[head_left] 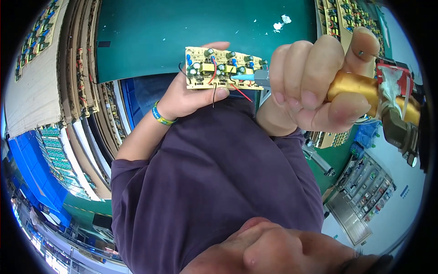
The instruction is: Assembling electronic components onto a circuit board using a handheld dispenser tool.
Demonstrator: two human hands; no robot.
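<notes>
A narrow tan circuit board panel [197,82] is in my left hand [189,97], the thumb along its near edge and fingers behind it. Yellow transformers, round green and white capacitors, blue parts and red and black wires crowd its upper face. My right hand [310,75] is closed round a gold-bodied nozzle tool [351,86]. Its pale blue tapered tip [244,77] lies over the right part of the panel; whether it touches a component I cannot tell. White residue [391,86] clings to a red piece at the tool's other end.
A green work surface [191,27] lies beyond the panel, with white scraps [282,23] on it. Stacked cardboard sheets [50,77] with circuit boards stand at the left. More boards [349,18] sit at the far right, and a metal cylinder [319,162] is at the right.
</notes>
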